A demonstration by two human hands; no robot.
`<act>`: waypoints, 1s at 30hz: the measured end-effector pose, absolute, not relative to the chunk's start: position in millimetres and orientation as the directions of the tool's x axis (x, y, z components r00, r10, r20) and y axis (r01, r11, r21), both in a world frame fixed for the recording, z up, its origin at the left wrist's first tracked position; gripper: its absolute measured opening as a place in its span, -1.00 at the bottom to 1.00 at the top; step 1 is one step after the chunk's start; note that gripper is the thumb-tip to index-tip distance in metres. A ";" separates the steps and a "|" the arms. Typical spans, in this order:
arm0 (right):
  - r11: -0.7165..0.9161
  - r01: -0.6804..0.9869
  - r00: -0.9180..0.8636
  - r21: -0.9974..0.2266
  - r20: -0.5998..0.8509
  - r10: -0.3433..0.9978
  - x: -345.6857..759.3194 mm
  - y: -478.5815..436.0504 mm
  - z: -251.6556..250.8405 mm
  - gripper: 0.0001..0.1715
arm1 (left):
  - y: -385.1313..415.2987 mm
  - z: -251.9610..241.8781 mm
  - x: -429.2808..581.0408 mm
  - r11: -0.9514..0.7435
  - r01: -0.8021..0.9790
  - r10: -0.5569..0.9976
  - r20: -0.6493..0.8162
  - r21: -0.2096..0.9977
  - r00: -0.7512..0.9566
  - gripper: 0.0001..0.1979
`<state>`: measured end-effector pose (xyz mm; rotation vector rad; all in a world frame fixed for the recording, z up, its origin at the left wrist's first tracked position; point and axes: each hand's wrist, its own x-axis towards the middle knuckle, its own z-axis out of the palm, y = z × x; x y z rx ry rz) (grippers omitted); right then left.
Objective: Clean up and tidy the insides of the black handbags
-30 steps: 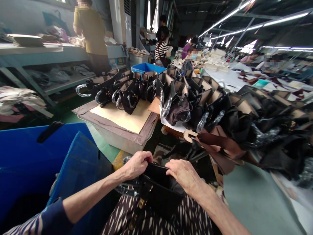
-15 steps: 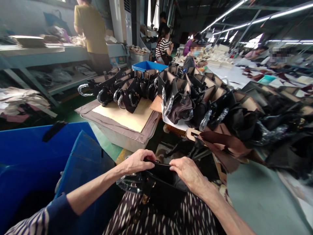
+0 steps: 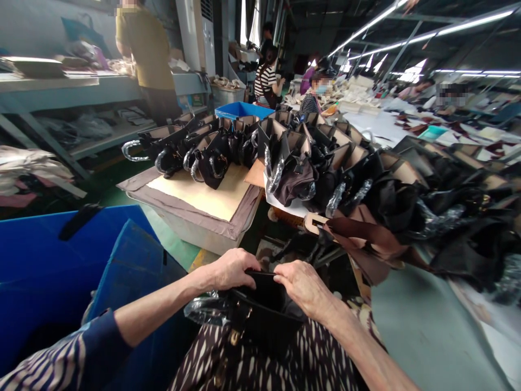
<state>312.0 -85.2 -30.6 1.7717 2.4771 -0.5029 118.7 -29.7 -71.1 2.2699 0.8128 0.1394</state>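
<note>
A black bag [image 3: 266,320] with gold hardware rests on my lap over a patterned garment, its mouth turned up. My left hand [image 3: 234,270] pinches the bag's far rim on the left. A short way to the right, my right hand [image 3: 303,285] grips the same rim between thumb and fingers. The bag's handle [image 3: 207,309], wrapped in clear plastic, sticks out to the left below my left wrist. The inside of the bag is dark, and its bottom cannot be made out.
Many black bags [image 3: 211,157] with plastic-wrapped handles cover the surfaces ahead and to the right. Blue bins [image 3: 134,271] stand close on my left. Brown fabric [image 3: 366,233] hangs near a pale green surface [image 3: 427,331] at right. Other people work farther off.
The view has shifted slightly to the right. Both hands still hold the rim, and the bag with its wrapped handle sits a little farther left in view.
</note>
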 end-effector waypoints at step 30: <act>0.432 0.892 -0.451 -0.133 -0.184 0.874 291.5 -82.6 -42.2 -0.77 | -41.5 -72.7 126.3 -0.570 0.570 0.667 -0.072 0.592 0.742 -0.72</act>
